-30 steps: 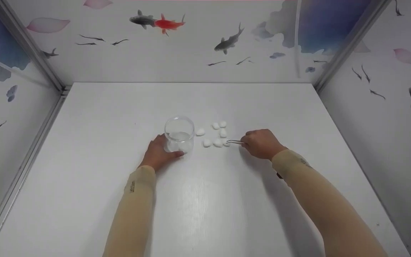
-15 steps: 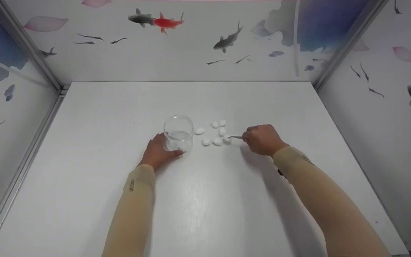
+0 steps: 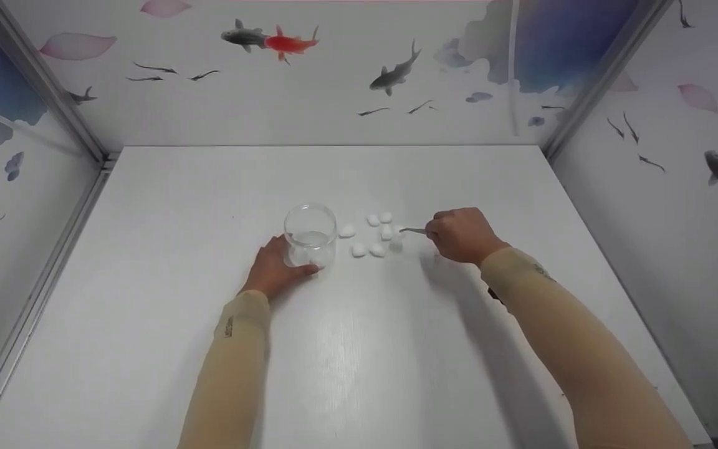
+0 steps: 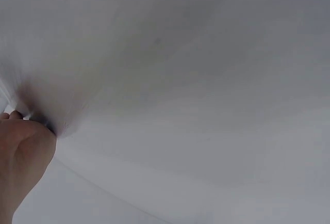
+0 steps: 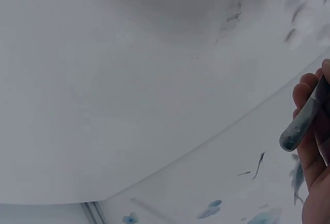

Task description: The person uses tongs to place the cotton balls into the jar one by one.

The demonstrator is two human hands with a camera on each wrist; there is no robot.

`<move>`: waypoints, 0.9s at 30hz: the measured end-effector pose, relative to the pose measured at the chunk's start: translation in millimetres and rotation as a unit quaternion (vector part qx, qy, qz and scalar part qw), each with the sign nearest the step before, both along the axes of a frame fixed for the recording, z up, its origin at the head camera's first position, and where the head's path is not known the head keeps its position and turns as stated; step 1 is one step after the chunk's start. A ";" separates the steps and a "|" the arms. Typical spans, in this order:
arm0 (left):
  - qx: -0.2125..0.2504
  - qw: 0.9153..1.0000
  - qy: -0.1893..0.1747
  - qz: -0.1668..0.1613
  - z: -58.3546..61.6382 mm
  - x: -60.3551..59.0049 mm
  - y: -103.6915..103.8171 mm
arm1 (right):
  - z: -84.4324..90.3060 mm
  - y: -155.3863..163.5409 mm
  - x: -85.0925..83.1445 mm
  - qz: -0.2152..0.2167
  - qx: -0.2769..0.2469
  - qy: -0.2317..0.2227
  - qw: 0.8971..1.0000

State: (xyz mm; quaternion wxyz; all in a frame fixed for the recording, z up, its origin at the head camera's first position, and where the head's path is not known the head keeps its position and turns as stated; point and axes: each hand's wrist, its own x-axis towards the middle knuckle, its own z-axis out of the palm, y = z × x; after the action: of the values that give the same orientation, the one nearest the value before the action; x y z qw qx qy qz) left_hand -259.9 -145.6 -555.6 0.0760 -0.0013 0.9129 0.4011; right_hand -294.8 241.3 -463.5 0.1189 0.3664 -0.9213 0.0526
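My left hand (image 3: 277, 267) grips the lower side of a clear, open-topped plastic jar (image 3: 310, 226), its thumb across the near side. White balls show through the jar's bottom. To the right, my right hand (image 3: 464, 234) pinches metal tweezers (image 3: 414, 231) that point left. At their tips is a white cotton ball (image 3: 399, 230), with a shadow on the table below it. Several more cotton balls (image 3: 359, 250) lie between the jar and the tweezers. In the right wrist view, the rounded rear end of the tweezers (image 5: 299, 128) sticks out of the hand.
Everything stands on a white table (image 3: 334, 362). Printed panels with fish close in its back (image 3: 309, 93), left and right sides, joined by grey metal corner posts (image 3: 72, 93).
My right hand has moved away from me with the tweezers, and the cotton ball at their tips has left its place at the near right of the group. My left hand stays on the jar.
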 end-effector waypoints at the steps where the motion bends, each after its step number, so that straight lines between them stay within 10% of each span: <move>1: -0.001 1.000 0.001 0.000 -0.2 -0.2 0.2 | 2.5 -1.7 -0.1 0.000 0.000 0.001 1.000; 17: -0.006 1.000 -0.014 0.007 5.8 5.9 0.2 | 46.7 -76.4 -11.3 0.047 -0.006 0.063 0.997; 27: -0.009 1.000 -0.014 -0.001 10.2 5.0 3.4 | 41.4 -115.3 -7.2 0.079 0.006 0.052 0.995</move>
State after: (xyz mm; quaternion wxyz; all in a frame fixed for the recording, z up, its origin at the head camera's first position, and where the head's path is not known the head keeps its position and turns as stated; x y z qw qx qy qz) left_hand -254.9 -142.2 -545.4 0.0895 -0.0073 0.9151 0.3932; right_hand -302.0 126.0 -422.1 0.1604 0.4408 -0.8824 0.0370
